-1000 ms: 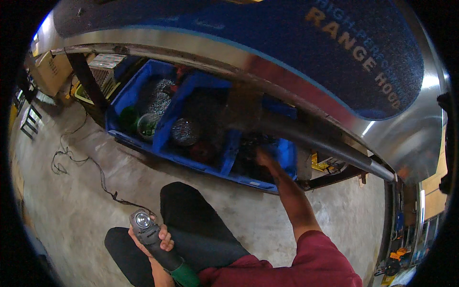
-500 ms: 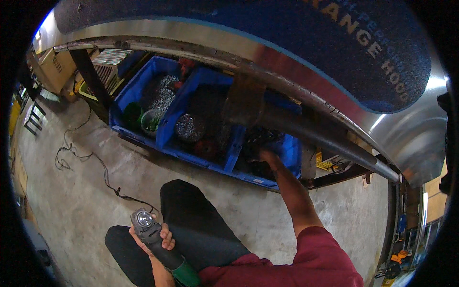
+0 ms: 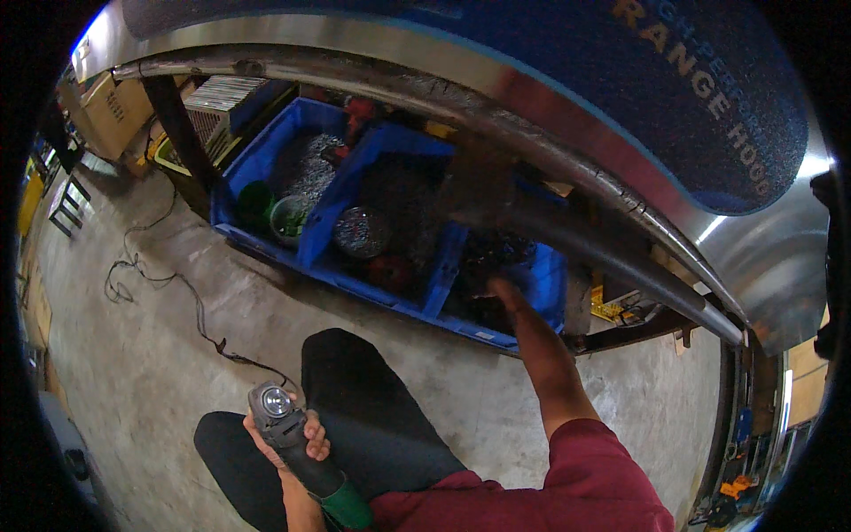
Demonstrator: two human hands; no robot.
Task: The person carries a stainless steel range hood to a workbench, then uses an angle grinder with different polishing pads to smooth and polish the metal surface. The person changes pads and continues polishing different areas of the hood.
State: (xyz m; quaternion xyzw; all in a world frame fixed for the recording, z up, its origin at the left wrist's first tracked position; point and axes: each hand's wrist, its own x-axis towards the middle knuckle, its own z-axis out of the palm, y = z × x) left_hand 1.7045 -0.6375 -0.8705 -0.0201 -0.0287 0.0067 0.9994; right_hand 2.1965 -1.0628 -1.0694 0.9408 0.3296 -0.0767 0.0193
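My left hand point(image 3: 300, 441) grips a dark angle grinder point(image 3: 285, 424) with a green rear end, held low over my black trouser leg point(image 3: 372, 417). Its black cable point(image 3: 168, 293) trails across the concrete floor to the left. My right hand point(image 3: 507, 293) reaches forward into the right compartment of a blue plastic bin point(image 3: 550, 279) under a metal bench; its fingers are in shadow among dark parts, so what it touches cannot be made out. The red sleeve point(image 3: 603, 470) covers my upper arm.
Several blue bins point(image 3: 266, 160) hold metal screws, a round tin point(image 3: 359, 232) and a green cup point(image 3: 255, 200). A curved steel edge and pipe point(image 3: 603, 253) overhang them. Cardboard boxes point(image 3: 111, 106) and a black post point(image 3: 182, 133) stand at the left.
My right hand has pushed a little deeper into the right bin. The view has tilted slightly, bringing the bins lower. The grinder stays in the left hand.
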